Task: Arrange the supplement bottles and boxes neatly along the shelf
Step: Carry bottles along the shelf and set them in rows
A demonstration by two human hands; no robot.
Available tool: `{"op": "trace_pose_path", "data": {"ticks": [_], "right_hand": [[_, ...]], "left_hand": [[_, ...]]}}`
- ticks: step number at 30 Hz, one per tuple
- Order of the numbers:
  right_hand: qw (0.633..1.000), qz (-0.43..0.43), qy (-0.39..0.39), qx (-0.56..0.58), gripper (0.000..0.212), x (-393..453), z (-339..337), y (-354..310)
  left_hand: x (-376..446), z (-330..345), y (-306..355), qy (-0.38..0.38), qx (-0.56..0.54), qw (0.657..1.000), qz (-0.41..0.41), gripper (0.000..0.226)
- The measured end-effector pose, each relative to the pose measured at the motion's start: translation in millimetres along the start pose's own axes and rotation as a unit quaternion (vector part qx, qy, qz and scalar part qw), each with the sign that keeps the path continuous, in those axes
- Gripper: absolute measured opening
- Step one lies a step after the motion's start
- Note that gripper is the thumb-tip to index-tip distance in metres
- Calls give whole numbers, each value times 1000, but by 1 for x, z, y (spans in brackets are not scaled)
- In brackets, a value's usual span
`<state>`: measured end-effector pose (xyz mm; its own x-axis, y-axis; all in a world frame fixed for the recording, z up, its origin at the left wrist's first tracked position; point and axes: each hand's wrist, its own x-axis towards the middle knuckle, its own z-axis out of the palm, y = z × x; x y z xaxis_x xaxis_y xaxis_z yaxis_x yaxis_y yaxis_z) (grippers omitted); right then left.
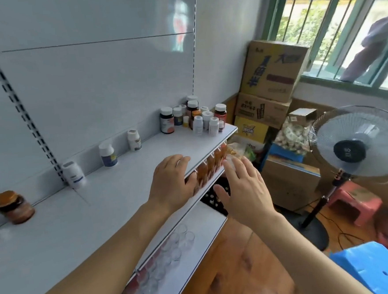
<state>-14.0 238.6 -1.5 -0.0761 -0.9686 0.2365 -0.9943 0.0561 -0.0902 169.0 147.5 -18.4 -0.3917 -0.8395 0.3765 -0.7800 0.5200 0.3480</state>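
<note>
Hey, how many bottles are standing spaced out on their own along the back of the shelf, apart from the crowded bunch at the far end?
4: the brown jar nearest, then three white bottles at and.

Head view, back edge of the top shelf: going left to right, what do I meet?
Amber jar → white bottle with grey cap → white bottle with blue label → small white bottle → cluster of bottles at the far right end.
</note>
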Motion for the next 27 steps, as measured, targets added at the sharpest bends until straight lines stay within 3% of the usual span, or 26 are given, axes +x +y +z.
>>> {"op": "trace_pose_path", "data": {"ticks": [16, 27], "right_hand": [[998, -58, -25, -10, 67, 233, 62, 109], [995, -90, -42, -1, 56, 340, 115, 175]], "left_hand": [[211, 109, -33, -9, -29, 997, -72, 49], [285, 163, -22, 0, -42, 995, -92, 41]]}}
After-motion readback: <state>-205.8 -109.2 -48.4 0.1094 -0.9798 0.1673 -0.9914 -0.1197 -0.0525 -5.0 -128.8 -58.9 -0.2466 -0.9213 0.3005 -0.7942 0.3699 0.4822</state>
